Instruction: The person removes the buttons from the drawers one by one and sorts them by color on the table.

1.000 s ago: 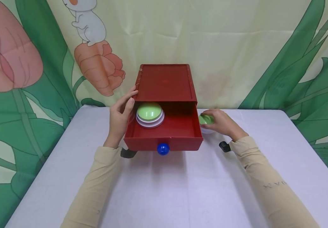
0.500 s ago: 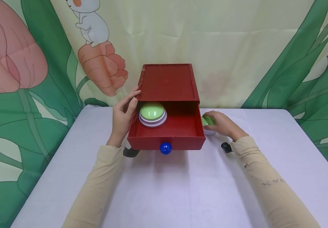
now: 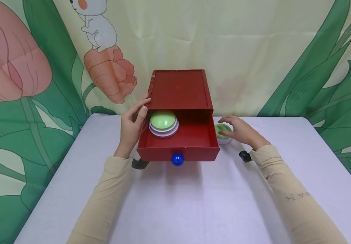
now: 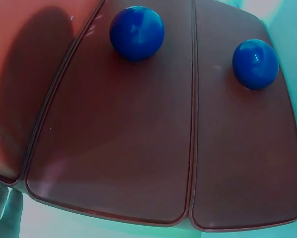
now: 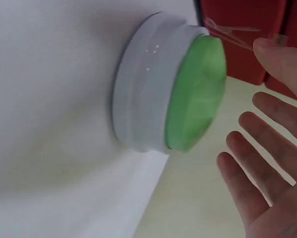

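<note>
My left hand (image 3: 131, 128) rests against the left side of a red drawer cabinet (image 3: 179, 89), thumb near its front edge, fingers extended. The top drawer (image 3: 193, 130) is pulled out. Inside it, at the left, sits a round white-based thing with a shiny green dome (image 3: 163, 120). To the cabinet's right stands a round white piece with a green top (image 5: 195, 94), upright on the table. My right hand (image 3: 242, 132) is beside and over this piece, fingers spread and apart from it in the right wrist view. Its green top is blurred there.
A blue ball knob (image 3: 177, 159) is on the pulled-out drawer's front. Two lower drawers with blue knobs (image 4: 256, 64) show in the left wrist view. A white-covered table (image 3: 175, 203) lies below, and a printed curtain (image 3: 239, 51) hangs behind.
My right hand has let go of the green-topped piece; its fingers have spread and drawn slightly right, so more of the green top shows. My left hand keeps its place on the cabinet.
</note>
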Tool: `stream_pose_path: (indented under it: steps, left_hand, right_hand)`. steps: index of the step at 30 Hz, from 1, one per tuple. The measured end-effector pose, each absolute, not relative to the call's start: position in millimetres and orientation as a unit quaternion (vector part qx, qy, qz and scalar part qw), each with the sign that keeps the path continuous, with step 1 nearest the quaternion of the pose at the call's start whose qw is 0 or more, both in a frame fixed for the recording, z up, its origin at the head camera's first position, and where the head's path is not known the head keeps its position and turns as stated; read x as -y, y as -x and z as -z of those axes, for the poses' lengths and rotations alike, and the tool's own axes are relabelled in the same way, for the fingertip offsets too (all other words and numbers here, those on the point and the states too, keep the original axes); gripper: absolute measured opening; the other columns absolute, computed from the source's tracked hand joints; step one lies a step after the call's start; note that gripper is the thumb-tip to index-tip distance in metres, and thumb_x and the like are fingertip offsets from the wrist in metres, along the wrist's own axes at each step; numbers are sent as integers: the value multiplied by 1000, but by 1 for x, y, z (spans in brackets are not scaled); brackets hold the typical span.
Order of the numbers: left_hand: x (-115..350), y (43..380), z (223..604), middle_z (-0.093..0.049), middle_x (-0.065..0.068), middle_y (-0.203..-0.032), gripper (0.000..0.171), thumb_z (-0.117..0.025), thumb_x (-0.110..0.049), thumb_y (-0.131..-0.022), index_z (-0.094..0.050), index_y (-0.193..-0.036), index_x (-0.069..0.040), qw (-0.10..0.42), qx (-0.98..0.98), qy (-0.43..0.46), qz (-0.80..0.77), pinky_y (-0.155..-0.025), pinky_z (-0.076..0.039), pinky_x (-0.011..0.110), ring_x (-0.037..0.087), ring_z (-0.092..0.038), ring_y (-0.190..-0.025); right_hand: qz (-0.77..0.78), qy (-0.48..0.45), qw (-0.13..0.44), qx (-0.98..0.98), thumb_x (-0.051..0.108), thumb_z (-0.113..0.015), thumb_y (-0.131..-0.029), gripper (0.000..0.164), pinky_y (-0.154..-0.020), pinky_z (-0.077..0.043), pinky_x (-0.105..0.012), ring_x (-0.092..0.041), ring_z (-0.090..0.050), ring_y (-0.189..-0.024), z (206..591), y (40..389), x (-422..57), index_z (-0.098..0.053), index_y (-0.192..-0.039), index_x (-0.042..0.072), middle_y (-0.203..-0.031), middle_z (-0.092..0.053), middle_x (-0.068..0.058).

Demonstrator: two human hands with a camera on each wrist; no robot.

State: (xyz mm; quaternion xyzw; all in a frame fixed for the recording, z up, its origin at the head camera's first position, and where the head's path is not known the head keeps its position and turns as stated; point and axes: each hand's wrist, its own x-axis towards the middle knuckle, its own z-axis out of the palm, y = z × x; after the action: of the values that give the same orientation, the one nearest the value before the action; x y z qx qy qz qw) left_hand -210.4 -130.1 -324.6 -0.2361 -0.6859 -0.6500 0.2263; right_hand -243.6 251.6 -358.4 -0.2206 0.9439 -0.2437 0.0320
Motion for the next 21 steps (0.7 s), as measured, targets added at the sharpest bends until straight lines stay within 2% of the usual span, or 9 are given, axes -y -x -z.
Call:
stream_pose_path:
  steps: [4,11,17,21]
  left_hand:
    - [129,210,325,-55,0,-146,35,-56,-23,-101,-64,-133,-10,227,686,233,651,-110,-42,30,17,-47,-139]
    - [128,208,327,-55,3,-146,34,-54,-16,-101,-63,-133,-7,228,683,228,655,-111,-42,30,17,-47,-139]
    - [126,208,325,-55,3,-146,33,-55,-16,-101,-64,-132,-7,235,679,228,657,-111,-41,31,17,-47,-139]
    - [127,209,326,-55,3,-146,34,-54,-16,-102,-64,-133,-7,237,682,224,654,-111,-41,30,17,-47,-139]
  right_hand:
    - [237,212,41,-947,19,-74,-88,53,-105,-43,-58,-42,-50,-124,363,247,-251,-57,-132,-5,-131,-56,-24]
    - [228,186,49,-955,24,-75,-86,50,-85,-53,-48,-32,-59,-98,375,251,-252,-62,-126,-1,-107,-65,-16]
    - [234,157,38,-959,26,-74,-87,56,-91,-51,-50,-35,-57,-105,373,249,-257,-58,-132,-3,-116,-63,-20]
    - [235,164,51,-957,27,-72,-89,58,-94,-49,-51,-36,-55,-107,372,251,-258,-55,-135,-5,-119,-62,-22]
